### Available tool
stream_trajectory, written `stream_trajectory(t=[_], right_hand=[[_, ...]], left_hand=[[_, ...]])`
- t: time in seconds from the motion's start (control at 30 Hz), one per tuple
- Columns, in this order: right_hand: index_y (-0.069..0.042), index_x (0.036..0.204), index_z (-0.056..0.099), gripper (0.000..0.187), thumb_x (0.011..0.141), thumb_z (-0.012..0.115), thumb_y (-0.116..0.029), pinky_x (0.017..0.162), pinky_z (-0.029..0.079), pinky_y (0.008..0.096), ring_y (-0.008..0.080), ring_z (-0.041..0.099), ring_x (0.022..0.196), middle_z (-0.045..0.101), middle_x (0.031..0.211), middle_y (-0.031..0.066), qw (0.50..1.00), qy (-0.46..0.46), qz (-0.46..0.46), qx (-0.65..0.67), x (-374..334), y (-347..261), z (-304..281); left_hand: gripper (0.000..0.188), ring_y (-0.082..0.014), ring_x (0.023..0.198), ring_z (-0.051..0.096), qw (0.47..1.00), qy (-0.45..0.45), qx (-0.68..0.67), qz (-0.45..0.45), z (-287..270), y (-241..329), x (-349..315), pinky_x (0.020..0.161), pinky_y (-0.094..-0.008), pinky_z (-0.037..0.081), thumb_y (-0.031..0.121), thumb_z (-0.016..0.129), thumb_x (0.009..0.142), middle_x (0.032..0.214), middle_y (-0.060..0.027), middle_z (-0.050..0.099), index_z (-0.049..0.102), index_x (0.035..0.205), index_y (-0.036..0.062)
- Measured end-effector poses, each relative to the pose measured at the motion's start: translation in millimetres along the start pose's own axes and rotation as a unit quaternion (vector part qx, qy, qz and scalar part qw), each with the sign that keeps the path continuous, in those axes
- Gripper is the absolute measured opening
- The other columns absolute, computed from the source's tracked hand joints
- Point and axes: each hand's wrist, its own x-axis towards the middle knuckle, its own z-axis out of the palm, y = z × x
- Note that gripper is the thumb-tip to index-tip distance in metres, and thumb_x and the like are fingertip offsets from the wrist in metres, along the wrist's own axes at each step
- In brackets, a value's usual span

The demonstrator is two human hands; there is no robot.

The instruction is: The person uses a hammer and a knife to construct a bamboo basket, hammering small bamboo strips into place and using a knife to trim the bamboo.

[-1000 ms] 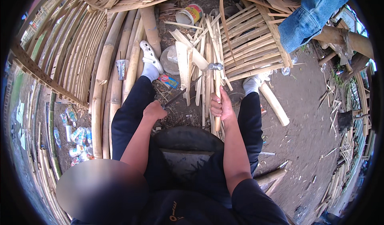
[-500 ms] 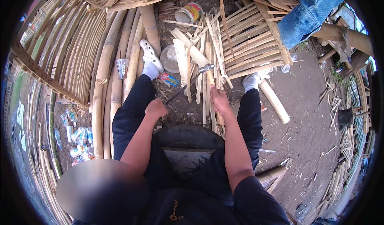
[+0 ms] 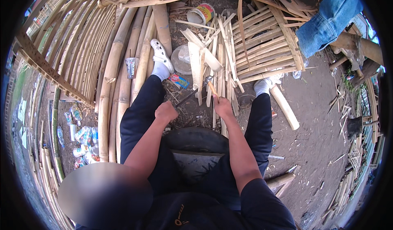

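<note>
My left hand is closed around the handle end of a long dark-bladed knife. Its blade slants up and to the right, and its far end meets the lower end of a pale split bamboo piece. In my right hand is a hammer, gripped by its light wooden handle. The metal head is just right of the blade's far end; whether they touch I cannot tell. A wider bamboo piece and several thin bamboo strips lie around and beneath the tools.
A slatted bamboo panel lies at the far right of the strips. Thick bamboo poles run along my left, with a plastic cup on them. Beyond stand a round stone and a bucket. A denim-clad limb shows upper right.
The hammer has come down and left, its head now close to the knife blade. My left hand keeps its grip on the knife. The whole view has shifted slightly.
</note>
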Motion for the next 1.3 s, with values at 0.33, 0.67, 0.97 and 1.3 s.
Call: stream_trajectory(t=[0.33, 0.67, 0.97, 1.3], right_hand=[[0.006, 0.077, 0.061, 0.049, 0.095, 0.051, -0.038, 0.068, 0.047, 0.0489, 0.0468, 0.060, 0.072, 0.059, 0.072, 0.0296, 0.999, 0.041, -0.020, 0.004, 1.4, -6.1, -5.9], [0.004, 0.074, 0.059, 0.042, 0.096, 0.052, -0.031, 0.059, 0.046, 0.0509, 0.0449, 0.059, 0.062, 0.058, 0.064, 0.0264, 0.979, 0.185, -0.048, 0.076, -1.4, -46.0, -26.6], [0.006, 0.075, 0.062, 0.049, 0.095, 0.050, -0.037, 0.066, 0.050, 0.0530, 0.0469, 0.062, 0.070, 0.061, 0.070, 0.0295, 0.993, 0.112, -0.041, -0.024, 2.4, -0.8, 19.9], [0.006, 0.082, 0.064, 0.051, 0.095, 0.047, -0.040, 0.073, 0.050, 0.0534, 0.0470, 0.063, 0.077, 0.062, 0.075, 0.0306, 0.995, 0.042, 0.031, -0.080, -9.5, 28.5, 21.8]], left_hand=[[0.034, -0.0314, 0.108, 0.063, 1.000, -0.005, -0.004, 0.007, 6.2, 2.5, 2.9, 0.089, -0.0402, 0.052, 0.013, 0.064, 0.074, 0.113, -0.0196, 0.065, 0.066, 0.106, 0.0001], [0.035, -0.0318, 0.108, 0.063, 0.999, -0.022, -0.007, 0.024, 9.7, 5.2, 1.3, 0.090, -0.0408, 0.052, 0.016, 0.064, 0.075, 0.113, -0.0203, 0.065, 0.065, 0.106, 0.0000], [0.037, -0.0330, 0.106, 0.063, 1.000, -0.002, -0.013, 0.009, 21.5, -5.0, -2.4, 0.090, -0.0414, 0.051, 0.016, 0.066, 0.072, 0.110, -0.0212, 0.065, 0.065, 0.104, -0.0015], [0.039, -0.0310, 0.110, 0.062, 0.999, -0.031, -0.019, 0.012, 24.7, -2.3, 2.9, 0.091, -0.0399, 0.051, 0.019, 0.066, 0.075, 0.115, -0.0207, 0.064, 0.065, 0.110, 0.0002]])
